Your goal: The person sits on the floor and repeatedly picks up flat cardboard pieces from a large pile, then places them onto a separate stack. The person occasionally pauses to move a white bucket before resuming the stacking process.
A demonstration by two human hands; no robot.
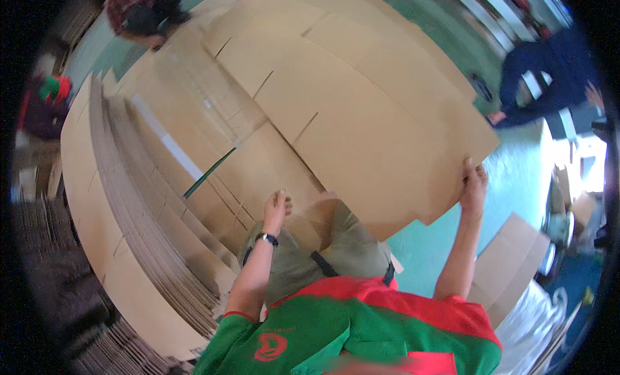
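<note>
A large flat brown cardboard sheet (374,110) with several slits spreads out before me. My right hand (475,181) is closed around its near right edge, thumb on top. My left hand (278,210), with a dark watch on the wrist, is curled into a loose fist. It is over a lower cardboard sheet (252,162), left of the big sheet's near edge, and nothing shows in it. A long white strip (166,136) lies on the lower cardboard. Whether the left hand touches the cardboard below I cannot tell.
A tall stack of flattened cardboard (139,213) stands at my left. A person (139,13) bends over the far left edge of the cardboard. Another person in dark blue (549,71) has a hand by the sheet's right corner. A folded carton (510,265) leans at the right.
</note>
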